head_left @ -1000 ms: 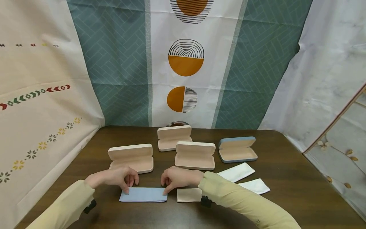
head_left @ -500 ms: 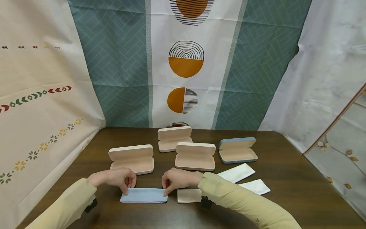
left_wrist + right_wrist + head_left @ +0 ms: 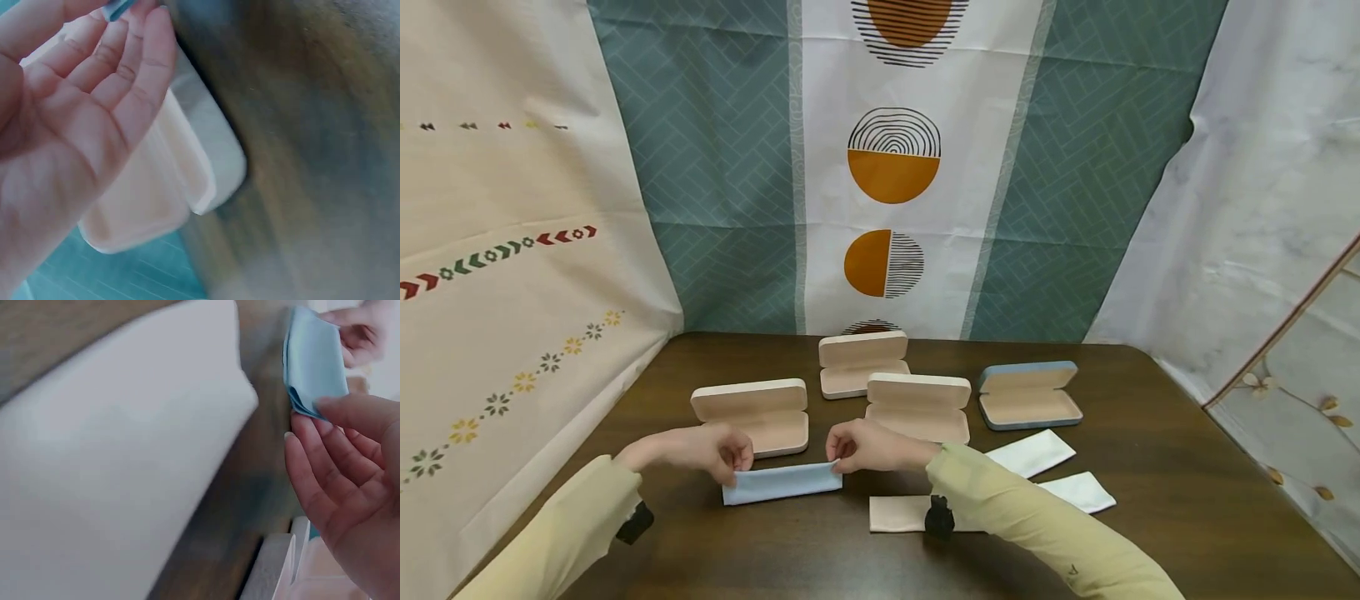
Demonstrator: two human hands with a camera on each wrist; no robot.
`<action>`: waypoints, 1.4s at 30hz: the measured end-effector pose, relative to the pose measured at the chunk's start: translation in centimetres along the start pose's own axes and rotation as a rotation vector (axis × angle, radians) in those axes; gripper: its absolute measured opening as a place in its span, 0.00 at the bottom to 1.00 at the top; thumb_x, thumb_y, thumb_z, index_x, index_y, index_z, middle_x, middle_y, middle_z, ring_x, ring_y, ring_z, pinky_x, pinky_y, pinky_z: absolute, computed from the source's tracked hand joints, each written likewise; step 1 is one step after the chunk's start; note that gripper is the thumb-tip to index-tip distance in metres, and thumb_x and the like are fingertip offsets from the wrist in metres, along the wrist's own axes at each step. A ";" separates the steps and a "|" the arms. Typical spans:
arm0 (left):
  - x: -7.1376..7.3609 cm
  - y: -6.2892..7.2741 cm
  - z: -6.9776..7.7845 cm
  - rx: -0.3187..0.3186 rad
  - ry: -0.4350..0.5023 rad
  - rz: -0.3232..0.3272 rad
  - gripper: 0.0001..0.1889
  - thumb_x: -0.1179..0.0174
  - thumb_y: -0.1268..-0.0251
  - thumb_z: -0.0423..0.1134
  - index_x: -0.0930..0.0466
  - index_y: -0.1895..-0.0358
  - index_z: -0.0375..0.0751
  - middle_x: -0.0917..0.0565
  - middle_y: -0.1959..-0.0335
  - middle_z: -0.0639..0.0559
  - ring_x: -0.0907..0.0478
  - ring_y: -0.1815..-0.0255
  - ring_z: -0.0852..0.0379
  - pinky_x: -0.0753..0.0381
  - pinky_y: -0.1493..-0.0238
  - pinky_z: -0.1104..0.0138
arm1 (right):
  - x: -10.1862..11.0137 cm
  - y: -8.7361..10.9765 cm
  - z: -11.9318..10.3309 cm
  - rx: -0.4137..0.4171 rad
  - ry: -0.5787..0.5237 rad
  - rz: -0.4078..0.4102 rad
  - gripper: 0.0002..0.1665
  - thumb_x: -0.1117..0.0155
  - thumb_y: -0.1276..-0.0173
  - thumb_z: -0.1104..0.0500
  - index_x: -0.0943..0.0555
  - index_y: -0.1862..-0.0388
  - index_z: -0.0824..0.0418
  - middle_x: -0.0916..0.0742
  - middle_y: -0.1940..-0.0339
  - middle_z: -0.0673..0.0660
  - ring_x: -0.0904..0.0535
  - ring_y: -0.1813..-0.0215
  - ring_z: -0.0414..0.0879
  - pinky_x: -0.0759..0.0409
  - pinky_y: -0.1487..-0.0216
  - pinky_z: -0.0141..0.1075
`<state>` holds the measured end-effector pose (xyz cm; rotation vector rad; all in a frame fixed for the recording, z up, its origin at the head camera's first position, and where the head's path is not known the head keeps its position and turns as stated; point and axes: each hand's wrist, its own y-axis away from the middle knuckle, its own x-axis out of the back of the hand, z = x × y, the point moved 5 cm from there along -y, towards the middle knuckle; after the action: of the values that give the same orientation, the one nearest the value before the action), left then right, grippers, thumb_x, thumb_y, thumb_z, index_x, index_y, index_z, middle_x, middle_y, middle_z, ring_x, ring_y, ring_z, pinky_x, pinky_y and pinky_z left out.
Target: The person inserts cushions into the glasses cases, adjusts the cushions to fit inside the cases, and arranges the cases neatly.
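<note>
A folded light blue cloth (image 3: 782,485) is stretched between both hands, each pinching one upper corner. My left hand (image 3: 703,450) holds its left end, in front of an open white glasses case (image 3: 775,432) with a beige lining. At the other end, my right hand (image 3: 868,447) pinches the corner between thumb and fingers. In the right wrist view the layered folds of the cloth (image 3: 315,365) show at the thumb. Only a small blue edge of the cloth (image 3: 117,9) appears in the left wrist view, above my curled fingers.
Two more open white cases, one in the middle (image 3: 919,410) and one behind it (image 3: 865,364), stand on the brown table (image 3: 760,558). An open blue case (image 3: 1030,400) is at right. A beige folded cloth (image 3: 897,514) and two white cloths (image 3: 1032,454) lie near my right forearm.
Both hands have raised the blue cloth from the table in front of me and carried it forward, towards the left white case. It now tilts slightly, right end higher.
</note>
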<state>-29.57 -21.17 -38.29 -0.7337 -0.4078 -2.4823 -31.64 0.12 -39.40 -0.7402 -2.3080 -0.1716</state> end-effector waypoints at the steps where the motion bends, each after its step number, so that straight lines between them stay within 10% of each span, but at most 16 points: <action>1: 0.1 0.1 -0.3 -0.006 0.028 0.009 0.06 0.39 0.50 0.26 0.26 0.69 0.33 0.26 0.75 0.54 0.30 0.75 0.62 0.28 0.74 0.70 | 0.2 -0.1 0.2 -0.016 -0.041 0.026 0.08 0.35 0.46 0.72 0.25 0.72 0.63 0.21 0.76 0.47 0.25 0.71 0.36 0.24 0.68 0.31; 16: 1.8 2.0 -3.6 -0.005 0.399 0.311 0.09 0.48 0.37 0.28 0.38 0.59 0.28 0.30 0.73 0.49 0.30 0.72 0.57 0.27 0.72 0.66 | 2.2 -1.9 1.6 -0.096 -0.553 0.390 0.11 0.40 0.46 0.80 0.34 0.71 0.76 0.23 0.79 0.56 0.23 0.77 0.45 0.23 0.68 0.51; 23: 1.9 2.9 -4.0 -0.039 0.409 0.382 0.07 0.50 0.35 0.28 0.37 0.60 0.28 0.31 0.69 0.44 0.28 0.72 0.53 0.25 0.71 0.61 | 1.7 -2.6 1.9 -0.099 -0.539 0.444 0.08 0.38 0.47 0.78 0.29 0.69 0.78 0.22 0.79 0.56 0.24 0.78 0.44 0.21 0.70 0.45; 42: 3.8 5.0 -5.9 0.146 0.282 0.635 0.11 0.40 0.42 0.30 0.25 0.62 0.22 0.22 0.64 0.40 0.25 0.67 0.56 0.22 0.66 0.63 | -0.2 -5.4 2.4 -0.210 -0.419 0.516 0.07 0.34 0.48 0.74 0.18 0.67 0.73 0.16 0.71 0.60 0.21 0.73 0.44 0.21 0.70 0.38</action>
<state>-31.99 -29.17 -40.19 -0.3660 -0.2045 -1.8922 -35.87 -3.70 -40.87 -1.5750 -2.4075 -0.0205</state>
